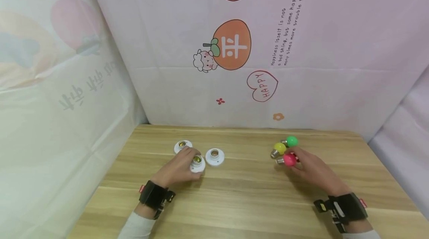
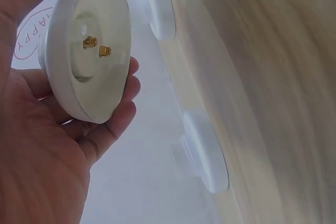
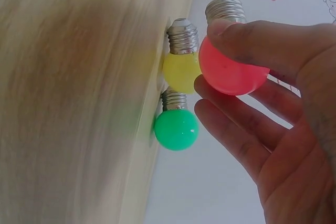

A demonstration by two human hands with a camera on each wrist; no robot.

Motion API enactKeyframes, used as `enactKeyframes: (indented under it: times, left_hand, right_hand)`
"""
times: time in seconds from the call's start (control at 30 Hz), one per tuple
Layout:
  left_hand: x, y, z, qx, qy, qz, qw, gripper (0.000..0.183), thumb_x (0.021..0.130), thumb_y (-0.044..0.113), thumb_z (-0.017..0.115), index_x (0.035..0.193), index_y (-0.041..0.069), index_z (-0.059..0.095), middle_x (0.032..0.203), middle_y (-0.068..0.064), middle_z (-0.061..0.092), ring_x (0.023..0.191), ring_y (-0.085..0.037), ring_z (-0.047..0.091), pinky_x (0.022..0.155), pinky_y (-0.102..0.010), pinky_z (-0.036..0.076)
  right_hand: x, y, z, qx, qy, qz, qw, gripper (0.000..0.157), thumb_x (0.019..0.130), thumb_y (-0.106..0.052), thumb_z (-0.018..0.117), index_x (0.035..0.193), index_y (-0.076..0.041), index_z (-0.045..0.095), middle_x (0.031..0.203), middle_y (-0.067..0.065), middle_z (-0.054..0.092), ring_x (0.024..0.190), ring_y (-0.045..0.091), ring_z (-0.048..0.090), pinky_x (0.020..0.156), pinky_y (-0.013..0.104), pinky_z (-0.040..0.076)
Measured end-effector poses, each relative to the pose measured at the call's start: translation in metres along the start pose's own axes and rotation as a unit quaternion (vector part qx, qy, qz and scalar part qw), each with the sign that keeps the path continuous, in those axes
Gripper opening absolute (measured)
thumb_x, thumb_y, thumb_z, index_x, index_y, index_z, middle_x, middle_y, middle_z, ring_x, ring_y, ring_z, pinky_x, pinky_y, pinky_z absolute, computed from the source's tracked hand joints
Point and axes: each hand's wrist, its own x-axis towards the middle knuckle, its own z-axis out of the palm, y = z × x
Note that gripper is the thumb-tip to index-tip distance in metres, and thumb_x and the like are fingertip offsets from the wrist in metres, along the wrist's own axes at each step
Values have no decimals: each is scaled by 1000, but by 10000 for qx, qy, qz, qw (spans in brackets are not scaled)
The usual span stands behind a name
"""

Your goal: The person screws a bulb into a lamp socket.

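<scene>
Below left of centre in the frame, the left hand (image 1: pixel 179 167) has its grip around a round white plastic lamp holder (image 1: pixel 199 165), raised above the wooden bench (image 1: pixel 234 201). At lower right, the right hand (image 1: pixel 313 168) pinches a round red bulb (image 1: pixel 289 159). The step seems to be picking up; next probably calls for aligning the two.

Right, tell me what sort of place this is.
Probably a makeshift indoor work corner, perhaps screened off for practice or filming: a wooden table, printed cloth hanging behind it, and just a few white lamp sockets and coloured bulbs.
</scene>
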Motion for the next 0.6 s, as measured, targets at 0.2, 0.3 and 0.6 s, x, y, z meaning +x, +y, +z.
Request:
enactKeyframes:
  times: [0.2, 0.3, 0.6]
  left_hand:
    - [7, 5, -1, 84, 54, 193, 9998, 61, 73, 47, 75, 120, 12, 59, 119, 0, 56, 114, -15, 46, 101, -35, 42]
    - [10, 7, -1, 61, 112, 273, 9995, 60, 72, 45, 76, 119, 12, 60, 119, 0, 56, 114, -15, 46, 100, -35, 42]
    - [18, 13, 2, -40, 45, 426, 9991, 61, 72, 44, 76, 121, 10, 60, 121, 0, 56, 116, -14, 42, 98, -33, 44]
  right_hand:
    - [2, -1, 1, -2, 32, -30, 10000, 50, 75, -9, 80, 116, -10, 53, 113, 14, 64, 96, 27, 64, 76, 42, 57]
    - [3, -3, 2, 19, 1, -57, 10000, 50, 75, -9, 80, 117, -10, 52, 114, 15, 64, 96, 27, 64, 77, 43, 57]
    - [6, -7, 4, -117, 155, -256, 9995, 50, 75, -16, 80, 117, -9, 53, 111, 13, 65, 95, 24, 65, 74, 38, 57]
